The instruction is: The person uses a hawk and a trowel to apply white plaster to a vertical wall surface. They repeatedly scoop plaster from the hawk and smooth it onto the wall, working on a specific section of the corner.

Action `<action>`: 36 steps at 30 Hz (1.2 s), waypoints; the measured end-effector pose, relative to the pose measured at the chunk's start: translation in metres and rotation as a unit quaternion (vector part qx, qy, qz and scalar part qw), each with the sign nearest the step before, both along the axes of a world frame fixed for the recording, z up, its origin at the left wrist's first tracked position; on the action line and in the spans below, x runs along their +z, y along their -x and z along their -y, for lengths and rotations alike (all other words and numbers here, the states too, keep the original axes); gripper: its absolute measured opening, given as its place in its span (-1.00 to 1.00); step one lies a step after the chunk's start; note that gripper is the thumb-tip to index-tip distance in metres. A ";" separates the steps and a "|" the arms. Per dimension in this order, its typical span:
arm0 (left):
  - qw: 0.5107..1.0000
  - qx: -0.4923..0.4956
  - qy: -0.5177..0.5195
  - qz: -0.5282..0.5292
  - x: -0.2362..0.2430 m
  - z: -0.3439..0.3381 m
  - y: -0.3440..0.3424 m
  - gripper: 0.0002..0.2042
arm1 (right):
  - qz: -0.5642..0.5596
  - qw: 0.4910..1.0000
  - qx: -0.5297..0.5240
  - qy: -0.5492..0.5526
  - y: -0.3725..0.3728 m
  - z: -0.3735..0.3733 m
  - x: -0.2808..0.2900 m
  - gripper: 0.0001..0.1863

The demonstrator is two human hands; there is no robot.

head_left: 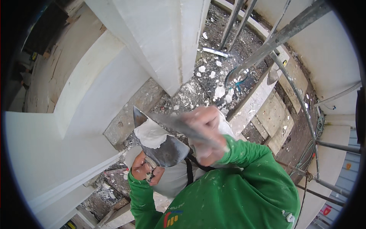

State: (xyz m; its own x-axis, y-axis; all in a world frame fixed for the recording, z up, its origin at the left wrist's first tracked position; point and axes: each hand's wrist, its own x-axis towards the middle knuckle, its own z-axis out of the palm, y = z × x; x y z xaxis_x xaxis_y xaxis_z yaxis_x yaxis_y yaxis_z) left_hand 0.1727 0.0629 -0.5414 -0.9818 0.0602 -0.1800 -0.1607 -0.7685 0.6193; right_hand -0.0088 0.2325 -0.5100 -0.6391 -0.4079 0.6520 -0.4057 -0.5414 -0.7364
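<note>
My left hand point(144, 170) is closed around the handle of a broad metal trowel point(169, 151), held in front of my body. A lump of wet white plaster point(152, 134) lies across the middle of its dark grey blade. My right hand point(206, 131), smeared by motion, is closed on a grey flat-bladed tool point(173, 125). Its blade reaches leftward, over or close to the plaster; whether it touches cannot be made out. The tool's exact kind is lost in the blur. White specks dot my green sleeves.
A white pillar point(164, 42) stands just ahead, joined by a low white wall point(57, 152) at left. Metal scaffold poles point(282, 38) slant across the right. White flakes and rubble point(219, 91) cover the ground, beside concrete slabs point(272, 110) and a coiled hose point(305, 156).
</note>
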 end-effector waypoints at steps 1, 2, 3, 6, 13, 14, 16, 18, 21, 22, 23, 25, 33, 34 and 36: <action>0.998 0.060 0.021 -0.022 -0.013 -0.001 -0.012 -0.50 | -0.074 0.996 0.018 -0.039 -0.010 0.005 -0.006 -0.62; 0.991 0.119 0.037 -0.051 -0.022 -0.001 -0.018 -0.52 | -0.160 0.981 0.033 -0.110 -0.015 0.007 -0.013 -0.53; 0.991 0.099 0.015 -0.093 -0.028 0.012 -0.023 -0.61 | -0.215 0.957 0.038 -0.190 -0.010 0.005 -0.018 -0.43; 0.983 0.104 0.054 -0.141 -0.003 0.031 -0.022 -0.78 | -0.237 0.901 0.011 -0.363 0.009 -0.011 -0.021 -0.53; 0.707 0.271 0.649 0.079 0.018 0.012 0.010 -0.73 | 0.570 0.795 0.179 -0.106 0.019 -0.009 -0.029 -0.84; 0.641 0.256 0.723 0.020 0.001 0.020 0.005 -0.74 | 0.596 0.759 0.253 -0.077 0.015 -0.010 -0.018 -0.82; 0.461 0.255 0.845 -0.088 -0.033 0.036 -0.008 -0.72 | 0.632 0.700 0.325 -0.073 0.007 -0.009 0.003 -0.85; 0.601 0.256 0.754 -0.077 -0.032 0.029 0.004 -0.78 | 0.581 0.713 0.380 -0.097 0.004 -0.014 0.016 -0.85; 0.683 0.184 0.705 -0.056 -0.034 0.033 0.013 -0.79 | 0.596 0.714 0.353 -0.098 0.008 -0.031 0.038 -0.76; 0.637 0.181 0.746 -0.074 -0.037 0.034 0.014 -0.78 | 0.599 0.720 0.328 -0.119 0.012 -0.038 0.046 -0.78; 0.590 0.177 0.783 -0.091 -0.043 0.036 0.017 -0.78 | 0.591 0.738 0.302 -0.119 0.016 -0.044 0.056 -0.79; 0.607 0.192 0.769 -0.057 -0.052 0.033 0.011 -0.77 | 0.571 0.772 0.253 -0.121 0.023 -0.053 0.072 -0.82; 0.969 -0.067 -0.238 0.006 0.008 -0.037 0.035 -0.71 | 0.043 0.998 -0.030 0.024 0.021 -0.025 0.036 -0.71; 0.966 -0.091 -0.243 0.007 0.012 -0.036 0.033 -0.70 | -0.021 0.998 0.013 -0.055 0.026 -0.028 0.024 -0.70; 0.972 -0.134 -0.188 -0.046 0.026 -0.030 0.036 -0.69 | -0.191 0.958 0.083 -0.196 0.036 -0.039 0.009 -0.51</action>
State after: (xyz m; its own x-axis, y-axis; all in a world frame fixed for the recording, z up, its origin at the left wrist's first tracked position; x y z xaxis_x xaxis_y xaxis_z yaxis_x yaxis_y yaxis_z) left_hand 0.1371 0.0927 -0.5149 -0.9328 0.3602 -0.0088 -0.3436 -0.8817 0.3232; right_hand -0.0450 0.2717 -0.5006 -0.2899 -0.7444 0.6015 -0.6184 -0.3339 -0.7113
